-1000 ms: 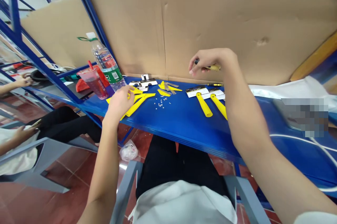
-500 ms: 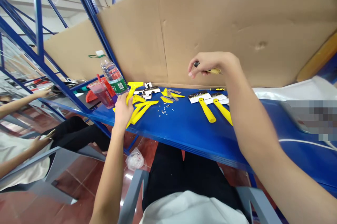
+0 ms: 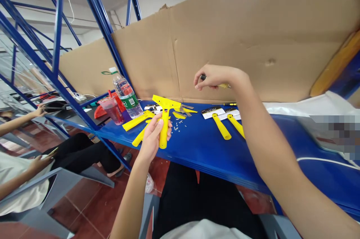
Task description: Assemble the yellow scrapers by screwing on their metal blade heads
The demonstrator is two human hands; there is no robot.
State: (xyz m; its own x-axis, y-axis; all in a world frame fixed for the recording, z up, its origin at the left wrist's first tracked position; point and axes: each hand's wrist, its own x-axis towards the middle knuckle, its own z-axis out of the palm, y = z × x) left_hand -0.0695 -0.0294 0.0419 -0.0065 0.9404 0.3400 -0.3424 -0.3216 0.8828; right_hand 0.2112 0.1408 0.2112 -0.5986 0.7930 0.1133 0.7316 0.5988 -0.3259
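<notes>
My left hand (image 3: 152, 134) is closed round the handle of a yellow T-shaped scraper (image 3: 164, 134), held upright above the table's front edge with its wide head at the top. More yellow scraper handles (image 3: 134, 123) lie behind and left of that hand. High over the table, my right hand (image 3: 215, 76) is closed on a screwdriver (image 3: 224, 85); its black end and a yellow part show, the rest is hidden by the fingers. Below are two yellow scrapers (image 3: 222, 126) with black-and-white cards on their heads. Yellow pieces (image 3: 179, 115) and tiny pale parts (image 3: 176, 128) are scattered mid-table.
On the blue table (image 3: 194, 145) another screwdriver (image 3: 231, 104) lies by the cardboard wall (image 3: 225, 36). A water bottle (image 3: 128, 96) and a pink cup (image 3: 111, 109) stand left, near a blue metal post (image 3: 112, 48). Another person (image 3: 28, 179) sits at far left.
My left hand has picked up a yellow scraper from the pile and brought it to the right, turned upright. My right hand stays raised with the screwdriver. The view has tilted slightly upward.
</notes>
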